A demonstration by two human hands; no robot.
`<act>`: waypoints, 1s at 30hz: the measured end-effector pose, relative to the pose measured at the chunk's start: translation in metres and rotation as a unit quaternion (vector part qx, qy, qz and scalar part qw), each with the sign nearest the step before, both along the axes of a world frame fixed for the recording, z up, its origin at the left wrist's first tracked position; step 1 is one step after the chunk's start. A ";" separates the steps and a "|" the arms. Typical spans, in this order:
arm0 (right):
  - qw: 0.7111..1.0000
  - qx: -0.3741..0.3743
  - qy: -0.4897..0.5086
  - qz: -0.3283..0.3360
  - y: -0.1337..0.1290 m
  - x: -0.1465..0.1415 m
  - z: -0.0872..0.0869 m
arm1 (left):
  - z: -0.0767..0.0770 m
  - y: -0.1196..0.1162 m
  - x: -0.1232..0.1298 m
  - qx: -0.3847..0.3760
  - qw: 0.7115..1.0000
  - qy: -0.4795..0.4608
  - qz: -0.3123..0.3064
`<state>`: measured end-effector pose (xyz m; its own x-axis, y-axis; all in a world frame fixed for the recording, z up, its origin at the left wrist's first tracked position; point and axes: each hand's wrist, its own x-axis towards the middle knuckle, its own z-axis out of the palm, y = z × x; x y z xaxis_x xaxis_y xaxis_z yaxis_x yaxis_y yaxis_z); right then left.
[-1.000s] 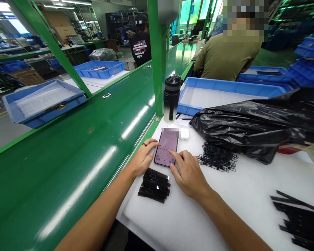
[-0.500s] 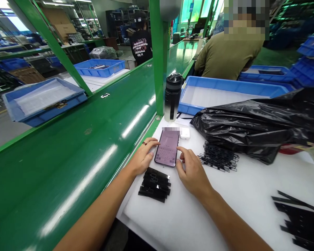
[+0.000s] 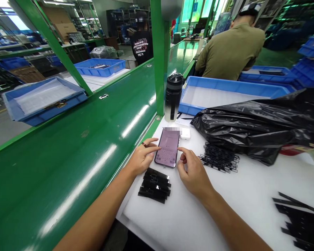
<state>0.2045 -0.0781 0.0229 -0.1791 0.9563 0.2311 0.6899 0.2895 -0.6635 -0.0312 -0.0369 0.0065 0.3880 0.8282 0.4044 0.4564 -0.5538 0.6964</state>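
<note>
The smartphone [image 3: 168,143] lies flat on the white worktop [image 3: 178,221] between loosely open left hand [image 3: 140,158] and right hand [image 3: 195,171], neither gripping it; likely light, rigid, slick, best held by its long edges

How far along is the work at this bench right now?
Looks done: the phone lies face-up with its on-screen keyboard showing. In hand: one left hand finger is over the screen's left side; the right hand is at its right edge. Perhaps left: the black strips and dark frames lie in piles, away from the fingertips; whether they are finished, I cannot tell.
</note>
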 end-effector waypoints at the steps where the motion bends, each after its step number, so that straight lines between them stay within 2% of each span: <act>1: 1.000 0.000 -0.001 0.001 0.000 0.000 0.000 | 0.001 0.000 0.000 0.000 1.000 0.006 0.004; 8: 1.000 0.009 -0.005 0.006 0.000 0.000 0.000 | 0.001 0.001 -0.001 -0.004 1.000 0.014 0.006; 13: 1.000 0.000 0.004 0.008 -0.001 0.001 0.001 | 0.001 0.001 0.002 -0.037 0.999 0.000 -0.009; 22: 0.999 0.013 0.001 0.042 -0.003 0.003 0.002 | 0.003 0.002 0.004 -0.052 0.998 -0.018 -0.017; 30: 0.999 0.001 0.005 0.031 -0.003 0.002 0.001 | 0.005 0.001 0.005 -0.059 0.998 -0.011 -0.011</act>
<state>0.2069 -0.0814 0.0240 -0.2361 0.9427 0.2357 0.6631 0.3336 -0.6701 -0.0259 -0.0361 0.0117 0.3980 0.8623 0.3132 0.4286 -0.4766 0.7676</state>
